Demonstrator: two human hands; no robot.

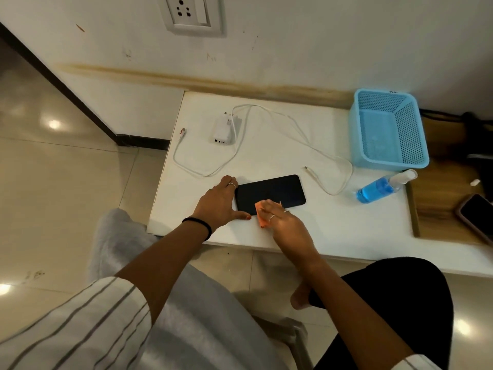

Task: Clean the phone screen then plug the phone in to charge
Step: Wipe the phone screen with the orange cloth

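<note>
Left hand (218,202) braces the flat black phone (274,192) with spread, straight fingers at its near-left end; right hand (284,222) presses a small orange cloth (260,213) onto the screen, fingers curled over it.

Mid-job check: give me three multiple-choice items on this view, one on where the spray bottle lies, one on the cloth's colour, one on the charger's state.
1. Where is the spray bottle?
A. inside the basket
B. lying on the table in front of the blue basket
C. on the floor

2. What colour is the cloth under the right hand?
A. orange
B. green
C. white

3. The charger adapter is:
A. plugged into the wall socket
B. unplugged on the table
C. in the left hand

Answers: B, it lies on its side beside the basket; A, orange shows on the phone; B, the socket is empty.
</note>
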